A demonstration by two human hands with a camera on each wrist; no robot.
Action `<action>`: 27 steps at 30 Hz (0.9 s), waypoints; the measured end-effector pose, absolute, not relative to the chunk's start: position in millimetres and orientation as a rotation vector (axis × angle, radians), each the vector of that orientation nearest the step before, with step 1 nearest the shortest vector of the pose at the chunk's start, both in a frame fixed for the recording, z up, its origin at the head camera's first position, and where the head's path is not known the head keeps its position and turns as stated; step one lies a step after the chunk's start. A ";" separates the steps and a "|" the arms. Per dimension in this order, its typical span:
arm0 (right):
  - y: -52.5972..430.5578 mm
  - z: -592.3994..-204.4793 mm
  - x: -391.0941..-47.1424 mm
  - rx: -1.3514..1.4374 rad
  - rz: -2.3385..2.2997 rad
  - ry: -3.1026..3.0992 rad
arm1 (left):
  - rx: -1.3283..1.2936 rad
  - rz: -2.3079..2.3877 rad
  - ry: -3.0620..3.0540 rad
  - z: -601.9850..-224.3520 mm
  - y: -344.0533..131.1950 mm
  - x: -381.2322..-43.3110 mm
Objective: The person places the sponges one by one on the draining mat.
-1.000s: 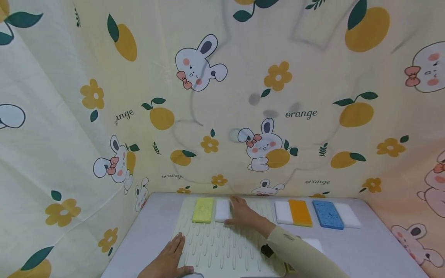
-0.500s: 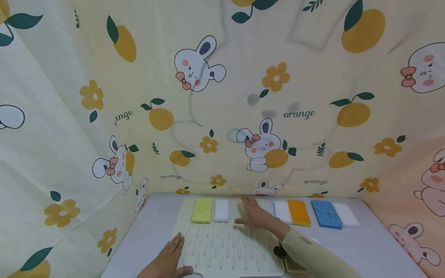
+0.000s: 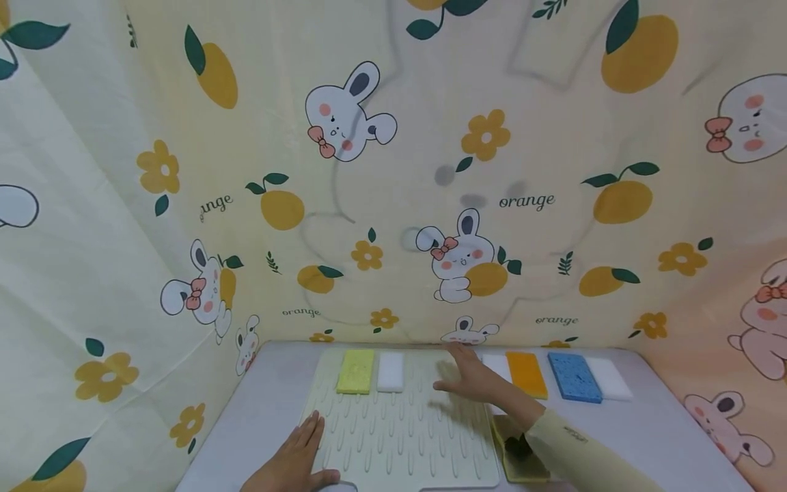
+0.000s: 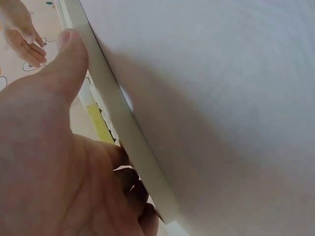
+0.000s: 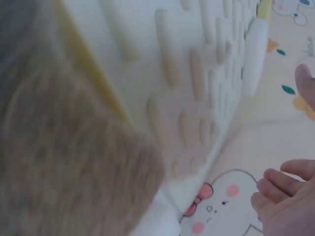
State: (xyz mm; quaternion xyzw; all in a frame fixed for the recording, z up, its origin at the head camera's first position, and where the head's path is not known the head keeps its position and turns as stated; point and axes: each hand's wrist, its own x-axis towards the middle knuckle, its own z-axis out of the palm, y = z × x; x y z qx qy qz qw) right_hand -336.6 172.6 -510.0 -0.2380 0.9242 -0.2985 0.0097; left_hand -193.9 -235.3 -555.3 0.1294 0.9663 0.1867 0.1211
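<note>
A cream ridged draining board (image 3: 402,437) lies on the table. A yellow-green sponge (image 3: 355,372) and a narrower white sponge (image 3: 390,372) lie side by side at its far left. My left hand (image 3: 290,454) rests against the board's left edge, fingers extended; in the left wrist view its thumb (image 4: 73,54) lies along the rim. Over the board's far right part hovers my right hand (image 3: 470,379), thumb and fingers spread, holding nothing. The right wrist view shows that hand (image 5: 288,206) apart from the board, with the white sponge (image 5: 254,56) farther off.
Right of the board, a white sponge (image 3: 495,367) partly behind my forearm touches an orange one (image 3: 526,375). Beyond stand a blue sponge (image 3: 574,377) and another white one (image 3: 609,378). An olive-yellow sponge (image 3: 522,471) lies by the near right edge. Printed curtain (image 3: 369,205) encloses the table.
My right hand has left the white sponge and moved right across the board, its fingers spread. The white sponge stays beside the yellow-green one. My left hand has kept its place.
</note>
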 end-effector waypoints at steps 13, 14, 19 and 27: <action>214.8 -494.1 -330.4 -0.585 -0.877 2.924 | 0.323 0.496 2.804 -553.9 -233.1 -195.1; 218.5 -494.3 -330.8 -0.562 -0.874 2.924 | 0.321 0.495 2.803 -553.6 -233.0 -194.9; 241.2 -497.7 -334.1 -0.463 -0.830 2.943 | 0.332 0.508 2.804 -552.4 -233.4 -194.1; 277.6 -498.4 -332.8 -0.326 -0.808 2.989 | 0.382 0.523 2.820 -553.6 -234.6 -193.6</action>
